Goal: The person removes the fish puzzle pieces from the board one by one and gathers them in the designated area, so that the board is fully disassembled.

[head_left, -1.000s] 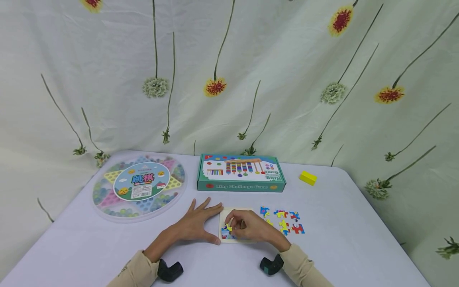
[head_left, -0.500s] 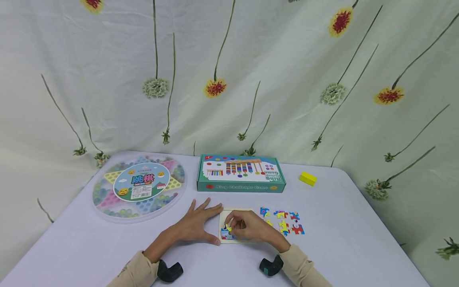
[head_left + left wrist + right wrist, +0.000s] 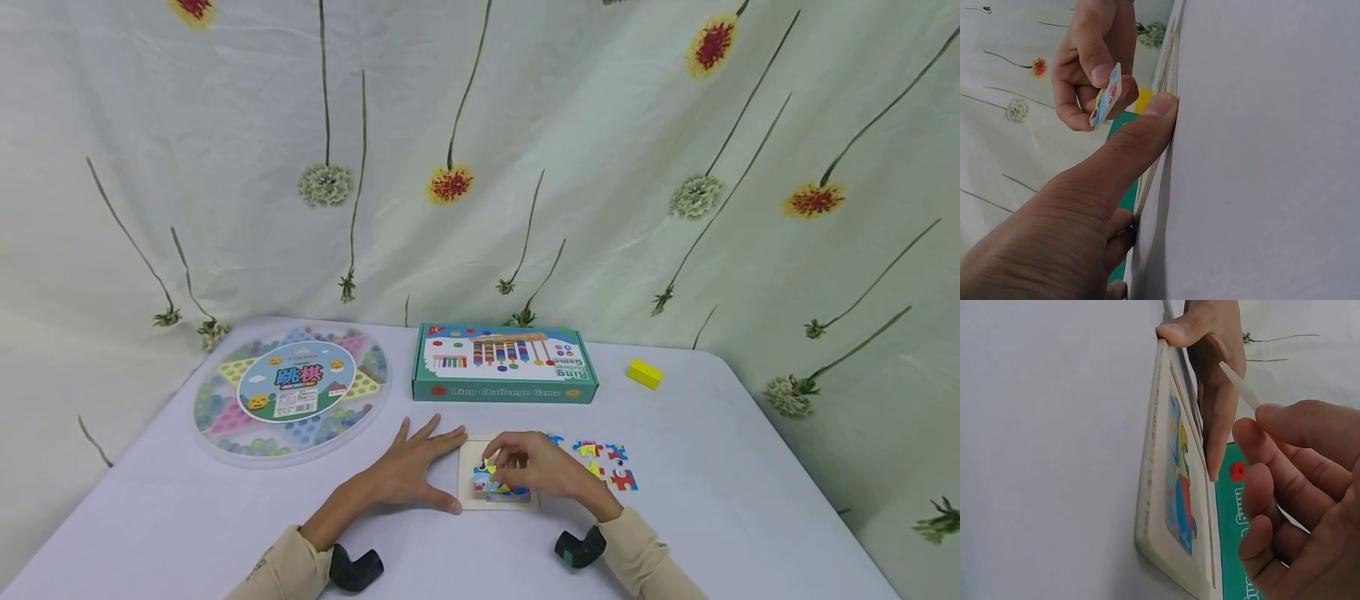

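The puzzle piece (image 3: 1108, 98) is tilted in the air above the wooden tray (image 3: 1150, 456), pinched between the thumb and fingertips of the right hand (image 3: 532, 462). From the left, the white-covered bench (image 3: 150, 533) first carries a round board-game case (image 3: 313, 354) with a see-through border full of small coloured balls and star points in pink, yellow and blue. Nearer the person, a beige sleeve (image 3: 283, 562) leads to a black wrist mount (image 3: 356, 568) and the left hand (image 3: 412, 462), its grip relaxed and holding nothing — the fingers are spread, with the thumb against the tray's near left corner and the fingertips at its left side. Behind the tray lies a green Ring Challenge Game box (image 3: 505, 364), flat, its printed front edge towards the person. Inside the tray, joined pieces (image 3: 1182, 481) in blue, yellow and red lie along the near side. The right hand comes in over the tray's right side, its grip closed on the one piece — the other fingers are curled. Just beyond that hand are loose pieces (image 3: 623, 479), some partly hidden behind it. Farthest right, towards the back, sits a yellow block (image 3: 644, 373).
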